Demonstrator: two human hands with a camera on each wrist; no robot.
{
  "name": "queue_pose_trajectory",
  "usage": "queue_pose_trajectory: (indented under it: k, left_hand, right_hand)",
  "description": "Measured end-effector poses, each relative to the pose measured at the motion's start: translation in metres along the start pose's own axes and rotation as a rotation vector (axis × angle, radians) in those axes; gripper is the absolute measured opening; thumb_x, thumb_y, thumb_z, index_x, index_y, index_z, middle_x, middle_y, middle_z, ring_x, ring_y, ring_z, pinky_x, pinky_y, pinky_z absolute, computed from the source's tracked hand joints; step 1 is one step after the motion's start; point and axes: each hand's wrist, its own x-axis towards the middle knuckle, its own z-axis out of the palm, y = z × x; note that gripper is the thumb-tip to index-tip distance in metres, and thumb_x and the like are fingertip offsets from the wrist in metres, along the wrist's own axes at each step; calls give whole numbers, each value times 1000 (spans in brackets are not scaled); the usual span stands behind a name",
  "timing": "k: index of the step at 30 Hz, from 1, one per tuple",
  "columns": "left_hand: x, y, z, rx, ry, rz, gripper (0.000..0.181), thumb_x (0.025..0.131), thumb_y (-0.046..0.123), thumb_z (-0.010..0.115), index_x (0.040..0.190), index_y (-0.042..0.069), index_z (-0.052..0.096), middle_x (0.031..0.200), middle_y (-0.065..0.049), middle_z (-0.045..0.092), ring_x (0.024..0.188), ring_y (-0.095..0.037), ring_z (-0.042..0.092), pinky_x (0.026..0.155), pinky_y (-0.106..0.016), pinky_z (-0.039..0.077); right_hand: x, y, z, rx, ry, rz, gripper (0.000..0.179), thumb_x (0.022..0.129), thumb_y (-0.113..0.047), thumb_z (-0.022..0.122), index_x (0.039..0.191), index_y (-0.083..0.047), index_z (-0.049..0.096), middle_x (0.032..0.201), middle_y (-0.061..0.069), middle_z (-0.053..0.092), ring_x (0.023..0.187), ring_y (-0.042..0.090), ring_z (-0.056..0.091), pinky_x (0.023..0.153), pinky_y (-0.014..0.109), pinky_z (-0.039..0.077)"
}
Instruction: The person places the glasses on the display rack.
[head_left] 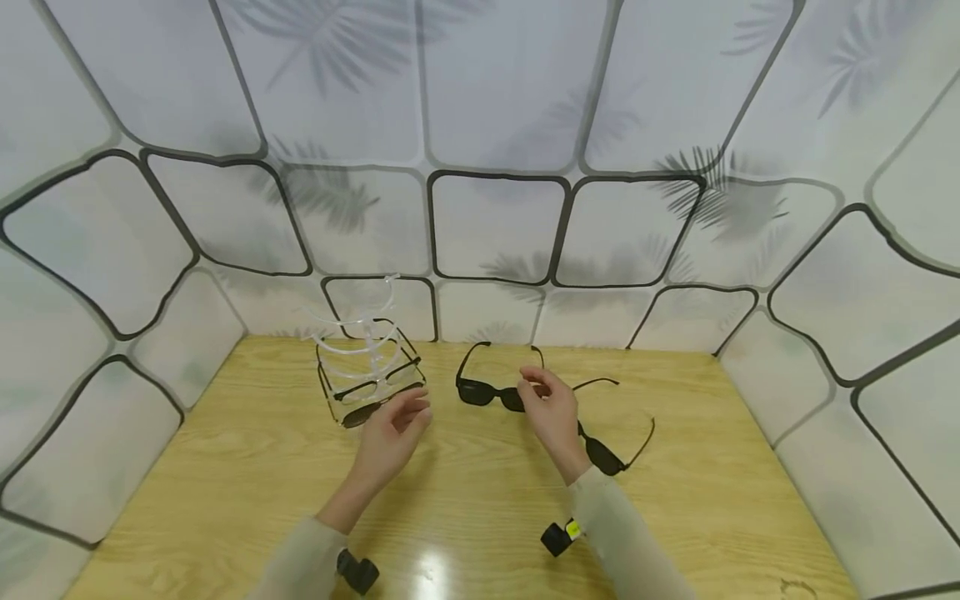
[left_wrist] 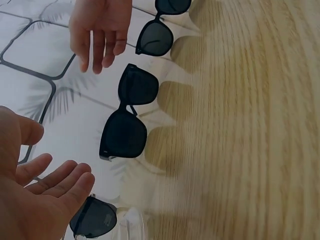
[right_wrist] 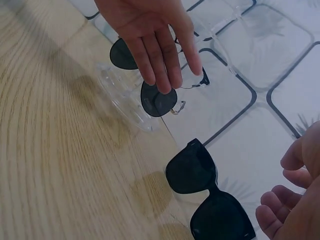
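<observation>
On the left stands a clear plastic eyewear stand [head_left: 367, 337]. It bears thin-framed eyeglasses [head_left: 356, 392] and, lower down, sunglasses with dark lenses [head_left: 362, 414]. My left hand [head_left: 392, 433] hovers in front of the stand with loosely bent fingers and holds nothing. Black sunglasses [head_left: 477, 392] rest on the table in the middle, temples pointing back. Over their right side is my right hand [head_left: 553, 412], partly hiding them in the head view; the right wrist view shows its relaxed fingers apart from the frame. A second black pair [head_left: 603, 457] lies to the right, partly behind my right wrist.
The wood-grain table [head_left: 465, 517] is enclosed at the back and sides by pale patterned panels [head_left: 495, 225]. Each wrist carries a small black camera [head_left: 357, 572]. A faint curved mark [head_left: 798, 587] shows at the table's front right.
</observation>
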Motion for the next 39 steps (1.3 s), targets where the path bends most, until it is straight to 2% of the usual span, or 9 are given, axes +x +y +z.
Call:
queue_pose_trajectory:
  k: [5,11,16,20,26,31,39]
  left_hand:
    - [8,1,11,6,-12,-10,32,96,18,68,127,8,65,111,-13,71,102,-26,68,90,-30,55]
    - [16,-2,21,20,19,-5,31,96,15,68,126,7,66,106,-12,73,96,-25,70,86,-32,57]
    - [21,-4,28,22,25,-47,33,97,16,67,129,6,64,107,-14,72,97,-28,70,84,-35,58]
    - [26,-6,33,37,20,-90,36,98,17,65,132,7,63,109,-13,71,99,-28,70,85,-38,57]
    - [34,-10,38,99,22,-85,38,99,19,64,135,8,61,111,-13,72,102,-31,70,89,-45,56]
    - [41,-15,42,139,14,-81,41,99,23,64,137,8,59,112,-13,72,102,-30,70,89,-45,56]
    - [53,-21,54,144,-19,-62,42,101,25,61,138,5,57,112,-17,71,100,-31,70,85,-46,57]
  right_hand:
    - [-3,9,-3,-33,22,17,22,96,-16,64,117,-12,72,119,12,69,97,25,64,74,29,52]
    - [-7,14,-6,-31,28,34,23,96,-15,64,118,-11,71,119,13,69,97,25,65,70,26,52]
    - [-13,18,-8,-43,31,50,25,97,-15,62,120,-10,70,119,14,68,96,25,65,66,25,49]
    - [-15,22,-8,-38,18,59,27,98,-16,62,123,-10,69,122,14,67,99,26,65,68,26,51]
    - [-15,26,-7,-62,1,68,30,98,-17,62,128,-12,65,128,13,63,102,26,63,73,32,55]
    - [-15,27,-8,-115,8,71,33,98,-17,61,130,-11,63,130,14,60,103,26,63,75,36,55]
    - [-15,26,-9,-139,-10,101,38,98,-17,60,135,-8,58,134,16,57,109,29,63,81,43,56]
